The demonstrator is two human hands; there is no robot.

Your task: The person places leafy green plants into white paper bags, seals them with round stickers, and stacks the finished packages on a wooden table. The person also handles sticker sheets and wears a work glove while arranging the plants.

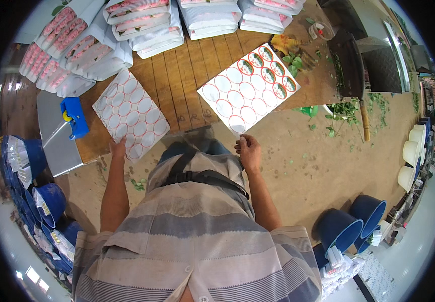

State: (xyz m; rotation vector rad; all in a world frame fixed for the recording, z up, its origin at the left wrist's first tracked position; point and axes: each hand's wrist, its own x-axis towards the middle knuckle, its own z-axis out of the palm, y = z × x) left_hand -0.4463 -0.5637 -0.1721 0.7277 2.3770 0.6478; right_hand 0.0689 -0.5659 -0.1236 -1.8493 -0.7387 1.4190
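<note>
My left hand (119, 148) grips the near left edge of a sticker sheet (133, 118), whose red-ringed circles all look pale and blank. This sheet lies over the table's front edge at the left. In my right hand (248, 150), thumb and fingers pinch the near corner of a second sticker sheet (247, 90). Several round stickers (269, 75) with a coloured picture are on its far right part; its other circles are pale. The two sheets lie apart, with bare wood between them.
Stacks of pink roses wrapped in white sleeves (142, 25) line the table's far side. A blue tape dispenser (74, 118) stands at the left end of the wooden table (177, 68). Leaves (293, 63) and a dark bladed tool (347, 65) with a wooden handle are at the right. Blue buckets (339, 229) stand on the floor.
</note>
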